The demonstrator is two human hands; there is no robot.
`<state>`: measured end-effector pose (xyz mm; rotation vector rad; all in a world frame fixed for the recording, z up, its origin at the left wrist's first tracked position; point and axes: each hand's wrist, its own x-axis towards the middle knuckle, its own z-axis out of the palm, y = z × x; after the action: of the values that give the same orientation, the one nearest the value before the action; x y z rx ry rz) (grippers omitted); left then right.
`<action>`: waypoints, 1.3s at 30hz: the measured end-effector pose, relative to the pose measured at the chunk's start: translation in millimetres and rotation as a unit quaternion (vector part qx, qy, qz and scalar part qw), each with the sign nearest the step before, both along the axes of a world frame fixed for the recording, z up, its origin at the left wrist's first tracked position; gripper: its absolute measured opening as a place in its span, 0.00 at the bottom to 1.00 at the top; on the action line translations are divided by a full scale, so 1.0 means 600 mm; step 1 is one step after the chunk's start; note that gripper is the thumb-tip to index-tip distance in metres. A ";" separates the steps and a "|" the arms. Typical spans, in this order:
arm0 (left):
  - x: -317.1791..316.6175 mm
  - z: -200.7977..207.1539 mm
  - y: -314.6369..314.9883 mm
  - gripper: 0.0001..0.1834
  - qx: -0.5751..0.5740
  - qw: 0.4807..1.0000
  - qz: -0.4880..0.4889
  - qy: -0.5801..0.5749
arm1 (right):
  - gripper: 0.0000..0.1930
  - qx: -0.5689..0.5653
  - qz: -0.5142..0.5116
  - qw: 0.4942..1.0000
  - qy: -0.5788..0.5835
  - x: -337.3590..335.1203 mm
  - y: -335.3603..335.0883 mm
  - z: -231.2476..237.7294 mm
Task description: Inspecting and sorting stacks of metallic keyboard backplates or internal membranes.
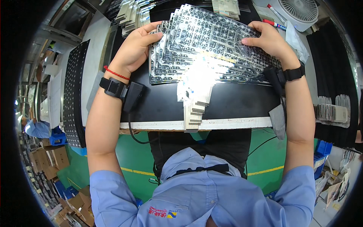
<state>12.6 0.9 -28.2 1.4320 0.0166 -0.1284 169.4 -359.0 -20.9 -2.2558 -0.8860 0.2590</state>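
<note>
A fanned stack of thin, shiny patterned sheets (211,36) lies on the black tabletop, covered in rows of small black shapes like a keyboard layout. My left hand (138,45) grips the stack's left edge, thumb on top and fingers partly hidden behind it. At the right side, my right hand (270,41) pinches the sheets with its thumb on their upper face. Strong glare washes out the middle of the near edge. Stepped pale strips (194,113) stick out toward me from under that glare and overhang the table's front edge.
More stacked pale strips (134,13) lie at the far left, with another bundle (226,8) at the far middle. A white fan (298,11) and a red marker (274,24) sit at the far right. Cabled black devices (134,96) are strapped to my wrists.
</note>
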 end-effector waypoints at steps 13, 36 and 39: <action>-0.020 0.027 -0.004 0.31 -0.050 0.993 -0.099 -0.051 | 0.23 0.001 0.040 0.996 0.076 -0.013 0.000 0.017; -0.006 0.011 -0.008 0.19 -0.048 0.998 -0.013 -0.023 | 0.19 0.012 0.016 0.999 0.036 -0.018 0.008 0.012; -0.003 0.003 -0.007 0.20 -0.026 1.000 0.007 -0.016 | 0.19 0.014 0.013 1.000 0.023 -0.012 0.004 0.007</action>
<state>10.9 -3.2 -26.3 1.3813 -0.0019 -0.0940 162.3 -356.7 -16.8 -2.2054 -0.8890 0.3070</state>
